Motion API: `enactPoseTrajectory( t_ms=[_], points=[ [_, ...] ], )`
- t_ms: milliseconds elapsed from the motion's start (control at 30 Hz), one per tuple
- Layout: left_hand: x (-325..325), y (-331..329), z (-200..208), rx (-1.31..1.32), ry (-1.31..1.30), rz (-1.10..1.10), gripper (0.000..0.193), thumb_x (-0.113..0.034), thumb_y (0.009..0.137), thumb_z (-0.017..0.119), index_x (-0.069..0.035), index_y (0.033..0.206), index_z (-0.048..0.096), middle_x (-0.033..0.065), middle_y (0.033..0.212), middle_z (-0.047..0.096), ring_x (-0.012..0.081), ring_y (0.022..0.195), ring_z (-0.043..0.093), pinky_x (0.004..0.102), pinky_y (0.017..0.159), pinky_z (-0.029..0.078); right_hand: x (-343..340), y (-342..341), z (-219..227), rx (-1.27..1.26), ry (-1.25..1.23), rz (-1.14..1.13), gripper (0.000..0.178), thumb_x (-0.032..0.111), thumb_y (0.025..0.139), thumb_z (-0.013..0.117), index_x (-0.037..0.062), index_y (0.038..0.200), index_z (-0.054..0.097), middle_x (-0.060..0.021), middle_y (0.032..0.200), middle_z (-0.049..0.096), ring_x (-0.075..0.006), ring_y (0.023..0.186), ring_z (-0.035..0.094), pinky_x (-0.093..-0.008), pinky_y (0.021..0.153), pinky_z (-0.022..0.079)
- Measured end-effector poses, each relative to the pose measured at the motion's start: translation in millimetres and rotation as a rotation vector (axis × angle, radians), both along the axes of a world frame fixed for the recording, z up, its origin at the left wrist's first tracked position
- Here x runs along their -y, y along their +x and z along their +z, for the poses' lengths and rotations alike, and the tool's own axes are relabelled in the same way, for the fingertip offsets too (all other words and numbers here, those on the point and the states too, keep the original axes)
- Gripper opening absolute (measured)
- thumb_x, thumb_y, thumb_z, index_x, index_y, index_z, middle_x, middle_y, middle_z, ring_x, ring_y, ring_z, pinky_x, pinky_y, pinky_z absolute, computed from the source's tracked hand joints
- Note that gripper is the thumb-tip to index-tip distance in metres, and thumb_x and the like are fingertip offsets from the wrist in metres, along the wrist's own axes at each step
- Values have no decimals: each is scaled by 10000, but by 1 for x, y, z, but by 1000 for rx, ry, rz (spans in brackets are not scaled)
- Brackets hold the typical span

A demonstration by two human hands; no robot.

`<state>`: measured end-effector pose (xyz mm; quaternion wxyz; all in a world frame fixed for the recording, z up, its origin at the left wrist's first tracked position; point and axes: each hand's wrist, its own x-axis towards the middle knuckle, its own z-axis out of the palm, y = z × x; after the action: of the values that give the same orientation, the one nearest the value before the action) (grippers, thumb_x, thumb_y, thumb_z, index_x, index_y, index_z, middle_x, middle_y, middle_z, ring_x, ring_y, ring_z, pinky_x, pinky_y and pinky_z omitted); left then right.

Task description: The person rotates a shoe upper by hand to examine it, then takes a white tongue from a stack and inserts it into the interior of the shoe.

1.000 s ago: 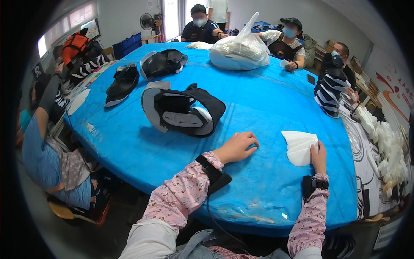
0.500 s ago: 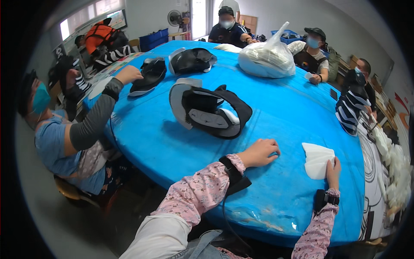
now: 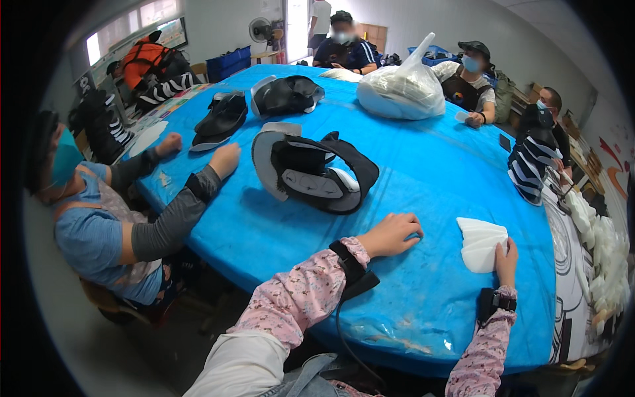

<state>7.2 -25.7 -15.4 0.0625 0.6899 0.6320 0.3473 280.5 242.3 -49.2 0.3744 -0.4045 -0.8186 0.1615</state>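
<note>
My right hand (image 3: 507, 263) grips the lower right edge of several white fan-shaped sheets (image 3: 481, 245), which are spread and overlapping on the blue table cover (image 3: 423, 298). Further left, my left hand (image 3: 393, 235) rests on the cover, its fingers loosely curled and slightly apart, with nothing seen in them. Beyond it lies a black cap-like piece (image 3: 362, 165) with a grey brim-shaped flap and a white inner lining; the left hand does not touch it. Pink flowered sleeves and black wrist bands cover both forearms.
Two more black cap-like pieces (image 3: 288, 96) (image 3: 221, 120) lie farther back. A tied translucent bag (image 3: 401, 92) with white contents stands near the far edge. At the left a co-worker's grey-sleeved arms (image 3: 175, 221) reach over the table. Other people sit along the far and right sides.
The left co-worker's hand has drawn back from a black piece toward the near side, and their other hand shows now. My hands stay about where they were.
</note>
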Motion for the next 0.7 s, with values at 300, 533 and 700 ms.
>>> enactPoseTrajectory(
  t_ms=[300,533,700],
  points=[
    [-2,2,-6,-92,32,39,279,-206,827,529,-86,1078,513,74,1039,520,236,938,510,373,798,369,6,0,6,46,-7,-3,446,192,819,541,-77,1160,441,-223,1147,496,-307,1062,482,-350,920,368],
    [9,-7,27,448,434,283,618,-199,870,483,-94,1371,136,106,1096,443,177,794,552,289,669,452,9,-1,3,18,-14,1,463,210,815,548,-68,1170,441,-223,1159,489,-323,1070,472,-366,920,363],
    [-6,-2,18,485,303,198,639,-111,845,507,-91,1372,144,101,1102,440,145,777,527,267,662,442,7,8,5,6,1,-3,452,213,806,553,-62,1151,458,-226,1136,504,-326,1054,483,-370,910,371]
  ],
)
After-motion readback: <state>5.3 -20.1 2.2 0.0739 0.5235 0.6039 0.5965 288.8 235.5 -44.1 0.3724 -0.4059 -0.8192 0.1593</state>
